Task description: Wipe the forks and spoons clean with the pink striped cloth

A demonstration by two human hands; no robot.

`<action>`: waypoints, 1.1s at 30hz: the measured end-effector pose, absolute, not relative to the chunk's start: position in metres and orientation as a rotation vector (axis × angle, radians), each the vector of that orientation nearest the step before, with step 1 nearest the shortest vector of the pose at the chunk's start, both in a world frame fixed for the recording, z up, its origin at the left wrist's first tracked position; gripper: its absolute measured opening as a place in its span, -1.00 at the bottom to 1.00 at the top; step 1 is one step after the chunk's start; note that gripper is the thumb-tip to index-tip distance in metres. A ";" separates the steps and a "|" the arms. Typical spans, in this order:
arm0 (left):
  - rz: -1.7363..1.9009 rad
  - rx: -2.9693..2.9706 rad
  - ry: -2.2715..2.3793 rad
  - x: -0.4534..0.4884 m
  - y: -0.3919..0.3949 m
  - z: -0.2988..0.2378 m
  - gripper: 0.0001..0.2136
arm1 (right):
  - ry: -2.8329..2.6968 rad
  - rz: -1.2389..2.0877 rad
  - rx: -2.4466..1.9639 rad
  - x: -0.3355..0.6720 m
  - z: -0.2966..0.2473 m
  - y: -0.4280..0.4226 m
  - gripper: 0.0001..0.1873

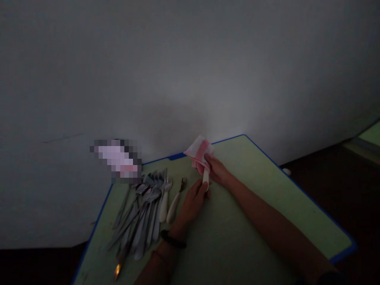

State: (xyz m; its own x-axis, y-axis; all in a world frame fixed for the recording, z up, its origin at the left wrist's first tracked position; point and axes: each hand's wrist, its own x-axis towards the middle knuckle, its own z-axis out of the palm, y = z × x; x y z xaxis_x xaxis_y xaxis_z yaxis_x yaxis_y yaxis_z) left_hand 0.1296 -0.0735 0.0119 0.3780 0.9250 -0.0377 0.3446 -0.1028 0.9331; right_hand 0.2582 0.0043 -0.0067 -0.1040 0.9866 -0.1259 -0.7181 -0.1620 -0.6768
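My left hand (193,197) is closed around the white handle (206,179) of a piece of cutlery. The head of that piece is hidden in a pink and white cloth (202,147), so its kind does not show. My right hand (218,170) grips the cloth around the upper end, thumb on top. Just left of my left hand lies a white-handled fork (175,205), with a second white-handled piece (164,204) beside it. Further left, metal spoons (152,196) and other cutlery lie in an overlapping pile.
The pale green table (261,206) has a blue edge and meets a grey wall (190,71) at the back. A pixelated pinkish object (117,160) stands at the back left corner. A small white object (286,171) is beyond the right edge.
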 end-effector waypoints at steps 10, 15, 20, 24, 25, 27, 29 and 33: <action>0.769 1.644 1.119 0.128 -0.075 0.013 -0.65 | -0.488 1.571 -0.672 0.258 -0.010 0.006 -0.76; 0.835 1.657 1.148 0.132 -0.074 0.011 -0.70 | -0.559 1.577 -0.690 0.260 -0.010 0.004 -0.86; 0.911 1.548 1.151 0.133 -0.074 0.007 -0.67 | -0.634 1.655 -0.671 0.263 -0.006 0.001 -0.89; 0.882 1.575 1.154 0.132 -0.073 0.005 -0.66 | -0.609 1.641 -0.701 0.263 -0.008 0.002 -0.88; 0.877 1.589 1.158 0.132 -0.073 0.005 -0.66 | -0.602 1.637 -0.692 0.262 -0.010 0.003 -0.88; 0.870 1.619 1.161 0.131 -0.073 0.005 -0.68 | -0.568 1.619 -0.663 0.261 -0.011 0.005 -0.87; 0.856 1.655 1.147 0.131 -0.073 0.006 -0.70 | -0.508 1.598 -0.646 0.259 -0.011 0.007 -0.86; 0.843 1.727 1.121 0.130 -0.074 0.010 -0.72 | -0.371 1.568 -0.651 0.260 -0.009 0.010 -0.74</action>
